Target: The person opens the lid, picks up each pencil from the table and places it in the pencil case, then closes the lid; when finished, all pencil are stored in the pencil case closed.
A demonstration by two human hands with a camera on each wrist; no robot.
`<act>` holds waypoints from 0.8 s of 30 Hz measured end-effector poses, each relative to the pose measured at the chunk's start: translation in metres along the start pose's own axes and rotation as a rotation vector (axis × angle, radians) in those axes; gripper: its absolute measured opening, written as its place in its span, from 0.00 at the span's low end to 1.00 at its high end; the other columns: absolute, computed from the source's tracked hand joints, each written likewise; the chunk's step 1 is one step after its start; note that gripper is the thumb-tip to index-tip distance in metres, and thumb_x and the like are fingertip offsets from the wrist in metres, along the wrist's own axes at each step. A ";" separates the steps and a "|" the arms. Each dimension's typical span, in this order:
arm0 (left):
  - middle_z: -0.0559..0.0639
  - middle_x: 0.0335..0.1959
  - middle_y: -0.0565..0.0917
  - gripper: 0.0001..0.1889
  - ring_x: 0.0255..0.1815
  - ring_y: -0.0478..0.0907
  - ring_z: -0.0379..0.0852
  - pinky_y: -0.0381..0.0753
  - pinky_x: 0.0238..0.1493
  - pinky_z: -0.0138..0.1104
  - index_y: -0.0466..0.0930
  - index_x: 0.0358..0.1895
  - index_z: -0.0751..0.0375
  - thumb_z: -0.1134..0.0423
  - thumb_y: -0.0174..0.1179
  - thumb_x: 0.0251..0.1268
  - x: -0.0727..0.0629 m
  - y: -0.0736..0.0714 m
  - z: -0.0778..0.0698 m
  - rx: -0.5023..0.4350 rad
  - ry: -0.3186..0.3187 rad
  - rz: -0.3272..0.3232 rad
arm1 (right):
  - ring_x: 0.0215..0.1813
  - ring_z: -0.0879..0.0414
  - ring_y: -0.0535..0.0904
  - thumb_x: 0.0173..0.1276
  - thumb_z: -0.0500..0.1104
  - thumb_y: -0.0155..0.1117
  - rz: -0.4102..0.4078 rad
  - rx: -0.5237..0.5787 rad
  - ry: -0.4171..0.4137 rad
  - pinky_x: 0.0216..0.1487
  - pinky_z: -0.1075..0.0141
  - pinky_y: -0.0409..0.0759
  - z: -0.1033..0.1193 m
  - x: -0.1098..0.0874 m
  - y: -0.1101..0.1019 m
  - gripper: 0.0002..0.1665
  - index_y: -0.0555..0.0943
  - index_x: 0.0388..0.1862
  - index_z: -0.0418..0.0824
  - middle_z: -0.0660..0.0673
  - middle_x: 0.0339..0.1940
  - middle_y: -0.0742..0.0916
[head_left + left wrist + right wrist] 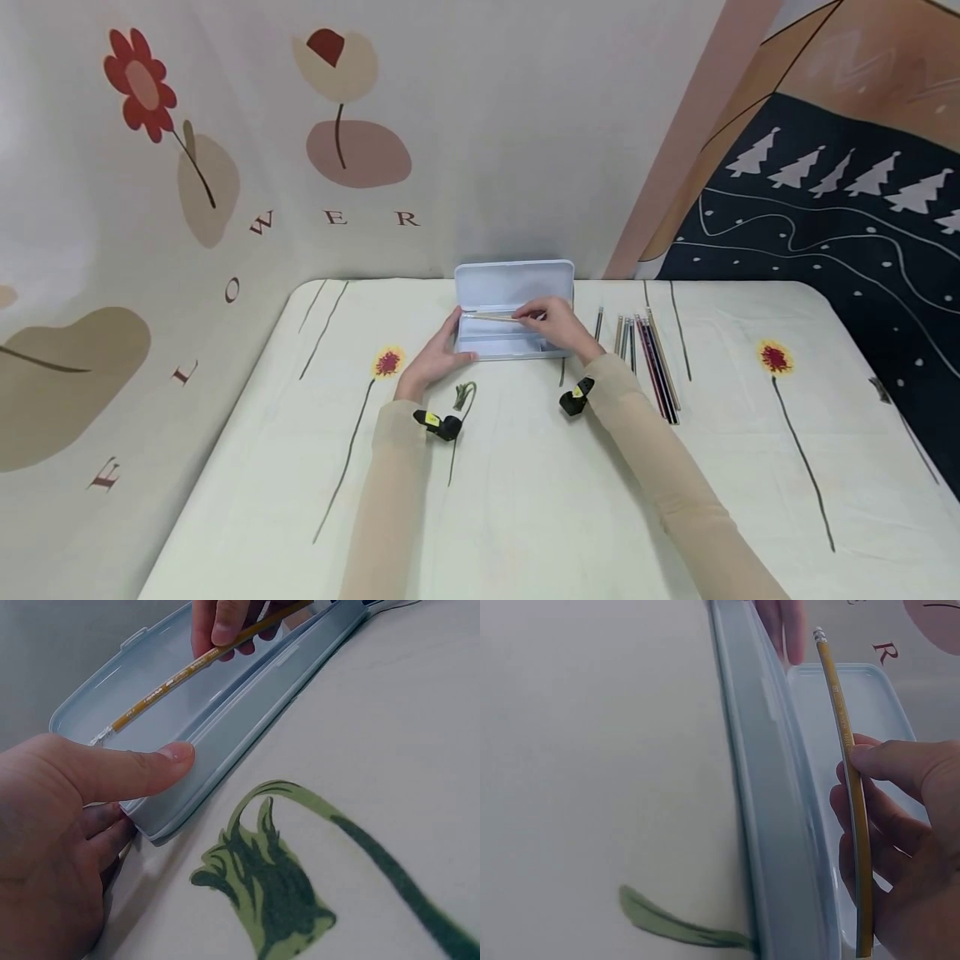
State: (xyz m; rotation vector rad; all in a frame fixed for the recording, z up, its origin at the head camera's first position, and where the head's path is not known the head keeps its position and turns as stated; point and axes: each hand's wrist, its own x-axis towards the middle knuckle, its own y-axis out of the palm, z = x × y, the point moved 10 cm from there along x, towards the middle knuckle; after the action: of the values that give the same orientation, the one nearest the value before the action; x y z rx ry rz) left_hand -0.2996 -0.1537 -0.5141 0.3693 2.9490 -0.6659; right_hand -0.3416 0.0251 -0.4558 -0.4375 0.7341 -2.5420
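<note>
A pale blue pencil case (495, 346) lies at the back of the table with its lid (513, 283) raised. My left hand (437, 357) holds the case's left end; in the left wrist view its thumb lies over the front rim (206, 769) and its fingers are outside the corner. Over the case, my right hand (557, 322) pinches a yellow pencil (838, 701) between thumb and fingers. The pencil's eraser end points left, towards my left hand, as the left wrist view also shows. The inside of the case is partly hidden by the right hand.
Several pencils (654, 362) lie roughly side by side on the table, right of the case and near my right forearm. A white cloth (517, 483) printed with flowers covers the table. Behind the case stands a patterned fabric wall (510, 192).
</note>
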 end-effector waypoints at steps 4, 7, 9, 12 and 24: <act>0.54 0.78 0.45 0.50 0.77 0.38 0.50 0.38 0.75 0.45 0.40 0.79 0.55 0.67 0.65 0.58 0.001 0.001 0.001 -0.004 -0.009 -0.001 | 0.40 0.50 0.81 0.66 0.31 0.62 0.010 -0.003 0.023 0.44 0.60 0.81 -0.006 0.001 0.007 0.09 0.87 0.42 0.33 0.40 0.39 0.87; 0.54 0.78 0.45 0.50 0.77 0.38 0.50 0.37 0.75 0.45 0.40 0.79 0.55 0.68 0.65 0.58 0.000 0.001 0.000 -0.009 -0.005 -0.001 | 0.41 0.50 0.81 0.66 0.31 0.62 0.009 -0.017 0.050 0.45 0.60 0.81 -0.013 0.000 0.010 0.09 0.87 0.42 0.34 0.40 0.41 0.87; 0.55 0.78 0.45 0.50 0.77 0.39 0.50 0.37 0.75 0.45 0.39 0.78 0.56 0.68 0.65 0.58 0.000 0.000 -0.002 -0.011 0.007 0.000 | 0.42 0.51 0.81 0.66 0.32 0.62 0.007 -0.033 0.065 0.45 0.61 0.81 -0.017 -0.001 0.011 0.09 0.87 0.42 0.35 0.41 0.41 0.87; 0.56 0.78 0.45 0.50 0.77 0.39 0.51 0.37 0.75 0.44 0.39 0.78 0.57 0.69 0.65 0.58 0.001 0.000 -0.004 -0.012 0.020 0.001 | 0.42 0.51 0.82 0.66 0.31 0.62 0.000 -0.046 0.051 0.45 0.62 0.81 -0.018 -0.003 0.010 0.09 0.87 0.42 0.34 0.40 0.41 0.88; 0.54 0.78 0.45 0.51 0.77 0.38 0.51 0.36 0.75 0.46 0.40 0.78 0.55 0.68 0.65 0.57 0.000 0.000 -0.003 -0.022 0.007 -0.001 | 0.42 0.52 0.82 0.66 0.33 0.62 0.011 -0.058 0.054 0.45 0.63 0.80 -0.022 -0.005 0.013 0.09 0.87 0.42 0.35 0.41 0.41 0.88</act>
State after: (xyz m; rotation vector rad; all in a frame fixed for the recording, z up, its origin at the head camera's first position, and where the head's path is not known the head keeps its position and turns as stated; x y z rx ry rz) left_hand -0.2994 -0.1522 -0.5118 0.3683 2.9607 -0.6328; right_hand -0.3425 0.0270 -0.4822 -0.3837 0.8303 -2.5358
